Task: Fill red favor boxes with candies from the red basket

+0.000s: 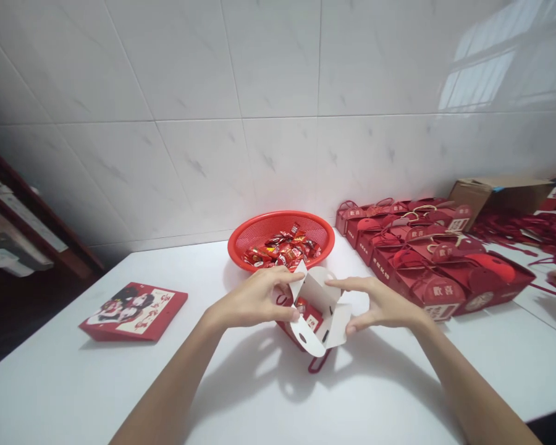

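Forearms [167, 389] frame the foreground, and ahead of them sits the small carton [320, 294], flaps up, near the middle of the tabletop [65, 389]! Our left hand [250, 298] and right hand [382, 300] are both lightly clamped on it, thumb and finger spread across separate flaps. Gentle, even fingertip pressure suits us here, we reckon: stiff card could crease along those slots. Smooth white lining, red outside, red packet [312, 321] within. Just beyond, we've a round perforated plastic basket [252, 235] of crinkly wrapped sweets [285, 252]; over to our right, rounded-top red boxes [475, 275] in rows; off left, one angular printed box [132, 312]
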The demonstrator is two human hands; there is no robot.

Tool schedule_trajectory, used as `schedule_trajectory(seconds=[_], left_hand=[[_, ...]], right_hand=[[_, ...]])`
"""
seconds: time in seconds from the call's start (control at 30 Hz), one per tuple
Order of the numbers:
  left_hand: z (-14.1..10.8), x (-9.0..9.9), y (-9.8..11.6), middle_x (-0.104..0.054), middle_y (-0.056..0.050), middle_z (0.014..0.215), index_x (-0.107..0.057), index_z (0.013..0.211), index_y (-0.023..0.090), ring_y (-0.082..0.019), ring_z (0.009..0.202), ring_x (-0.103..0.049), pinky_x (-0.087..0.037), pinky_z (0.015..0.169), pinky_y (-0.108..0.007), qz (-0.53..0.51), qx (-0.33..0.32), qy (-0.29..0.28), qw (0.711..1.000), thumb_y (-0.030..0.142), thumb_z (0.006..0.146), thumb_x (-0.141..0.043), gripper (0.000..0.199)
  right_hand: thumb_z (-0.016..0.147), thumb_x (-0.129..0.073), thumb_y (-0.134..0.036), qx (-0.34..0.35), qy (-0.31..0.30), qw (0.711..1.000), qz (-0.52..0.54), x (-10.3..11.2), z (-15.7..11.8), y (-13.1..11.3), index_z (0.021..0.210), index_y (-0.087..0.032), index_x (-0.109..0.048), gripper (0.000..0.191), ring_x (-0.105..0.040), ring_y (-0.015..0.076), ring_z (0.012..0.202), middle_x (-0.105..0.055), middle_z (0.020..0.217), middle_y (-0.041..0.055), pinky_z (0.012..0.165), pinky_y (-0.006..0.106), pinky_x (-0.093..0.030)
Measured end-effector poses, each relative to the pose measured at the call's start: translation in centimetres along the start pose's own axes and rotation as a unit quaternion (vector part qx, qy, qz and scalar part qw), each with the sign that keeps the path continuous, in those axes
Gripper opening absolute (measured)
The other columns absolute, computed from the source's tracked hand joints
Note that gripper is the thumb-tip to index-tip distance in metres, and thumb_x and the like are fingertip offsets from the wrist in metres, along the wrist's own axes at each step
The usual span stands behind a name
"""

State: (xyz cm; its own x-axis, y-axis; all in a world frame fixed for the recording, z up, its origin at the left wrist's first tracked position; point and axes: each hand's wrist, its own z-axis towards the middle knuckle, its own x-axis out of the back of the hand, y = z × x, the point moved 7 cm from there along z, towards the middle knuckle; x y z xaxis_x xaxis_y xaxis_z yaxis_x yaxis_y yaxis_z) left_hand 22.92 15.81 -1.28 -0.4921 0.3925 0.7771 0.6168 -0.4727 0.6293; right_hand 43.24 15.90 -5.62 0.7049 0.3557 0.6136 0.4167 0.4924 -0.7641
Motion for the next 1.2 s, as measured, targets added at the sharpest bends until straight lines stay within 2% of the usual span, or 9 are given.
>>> schedule_trajectory(seconds=[0.17,0.33,0.4,0.53,0.7,0.87,1.03,1.1,1.2], left_hand=[[0.6,-0.8,-0.7,-0.067,-0.008,0.112,-0.060,0.136,0.022,-0.026,0.097,-0.064,-0.051,0.086,-0.037,0.008,0.009,-0.005,1.000,0.042,0.079,-0.072,0.062],[0.6,-2.7,1.5,-0.048,-0.008,0.148,-0.063,0.131,0.030,-0.031,0.132,-0.047,-0.044,0.104,-0.042,0.039,-0.083,-0.011,0.996,0.030,0.087,-0.064,0.043],[0.6,-3.7,2.2,-0.048,-0.005,0.149,-0.062,0.130,0.032,-0.029,0.132,-0.049,-0.045,0.104,-0.040,0.021,-0.106,-0.032,0.994,0.027,0.091,-0.061,0.040],[0.7,-4.3,2.6,-0.064,-0.005,0.128,-0.062,0.125,0.028,-0.023,0.112,-0.060,-0.048,0.095,-0.035,-0.018,-0.112,-0.054,0.992,0.030,0.096,-0.054,0.030],[1.1,-3.7,2.2,-0.066,-0.006,0.118,-0.064,0.114,0.023,-0.023,0.104,-0.062,-0.050,0.089,-0.033,-0.053,-0.108,-0.061,0.991,0.044,0.086,-0.070,0.036],[1.9,-3.9,0.7,-0.065,-0.005,0.108,-0.065,0.102,0.022,-0.021,0.096,-0.062,-0.051,0.085,-0.035,-0.032,-0.098,0.010,0.995,0.038,0.086,-0.068,0.022],[2.4,-4.0,-0.1,-0.059,-0.005,0.107,-0.058,0.110,0.022,-0.022,0.094,-0.060,-0.053,0.084,-0.036,-0.020,-0.080,0.109,0.991,0.037,0.074,-0.079,0.044],[2.4,-4.1,-0.2,-0.057,-0.007,0.114,-0.057,0.116,0.022,-0.025,0.103,-0.060,-0.053,0.089,-0.038,-0.012,-0.070,0.121,0.990,0.039,0.073,-0.079,0.051],[2.6,-4.6,-0.4,-0.050,-0.009,0.132,-0.064,0.110,0.023,-0.031,0.121,-0.055,-0.049,0.099,-0.042,0.007,-0.057,0.106,0.993,0.043,0.075,-0.077,0.042]], right_hand=[[0.072,-0.080,-0.048,-0.003,0.143,0.987,0.073,0.7,0.1,2.2,0.123,-0.028,-0.070,0.055,-0.060,0.0334,0.125,-0.067,0.133,0.0091,0.108,0.048,-0.042],[0.079,-0.077,-0.037,0.036,0.234,0.970,0.050,0.1,-0.3,1.5,0.111,-0.028,-0.075,0.034,-0.070,0.0276,0.105,-0.075,0.115,0.0077,0.096,0.042,-0.052],[0.080,-0.077,-0.034,0.051,0.234,0.970,0.047,-0.5,-0.4,1.1,0.112,-0.028,-0.073,0.033,-0.069,0.0265,0.105,-0.075,0.114,0.0070,0.095,0.041,-0.052],[0.082,-0.074,-0.031,0.076,0.226,0.970,0.051,-1.4,-0.3,0.8,0.118,-0.028,-0.069,0.036,-0.067,0.0259,0.111,-0.072,0.121,0.0074,0.099,0.041,-0.050],[0.088,-0.069,-0.031,0.085,0.234,0.968,0.028,-1.9,-0.4,0.6,0.129,-0.029,-0.063,0.042,-0.065,0.0247,0.114,-0.070,0.125,0.0068,0.100,0.039,-0.050],[0.093,-0.061,-0.030,0.122,0.241,0.963,-0.015,-2.2,-0.6,0.7,0.140,-0.028,-0.051,0.048,-0.069,0.0226,0.105,-0.072,0.117,0.0074,0.095,0.038,-0.053],[0.099,-0.051,-0.032,0.138,0.223,0.965,-0.022,-2.2,-0.5,0.5,0.115,-0.025,-0.069,0.025,-0.069,0.0224,0.098,-0.074,0.109,0.0093,0.087,0.037,-0.055],[0.100,-0.049,-0.033,0.136,0.219,0.966,-0.020,-2.1,-0.4,0.3,0.103,-0.024,-0.073,0.026,-0.069,0.0226,0.098,-0.074,0.107,0.0097,0.089,0.038,-0.054],[0.099,-0.051,-0.037,0.122,0.214,0.969,0.001,-2.1,-0.2,0.4,0.092,-0.023,-0.075,0.029,-0.069,0.0222,0.099,-0.074,0.106,0.0100,0.090,0.037,-0.053]])
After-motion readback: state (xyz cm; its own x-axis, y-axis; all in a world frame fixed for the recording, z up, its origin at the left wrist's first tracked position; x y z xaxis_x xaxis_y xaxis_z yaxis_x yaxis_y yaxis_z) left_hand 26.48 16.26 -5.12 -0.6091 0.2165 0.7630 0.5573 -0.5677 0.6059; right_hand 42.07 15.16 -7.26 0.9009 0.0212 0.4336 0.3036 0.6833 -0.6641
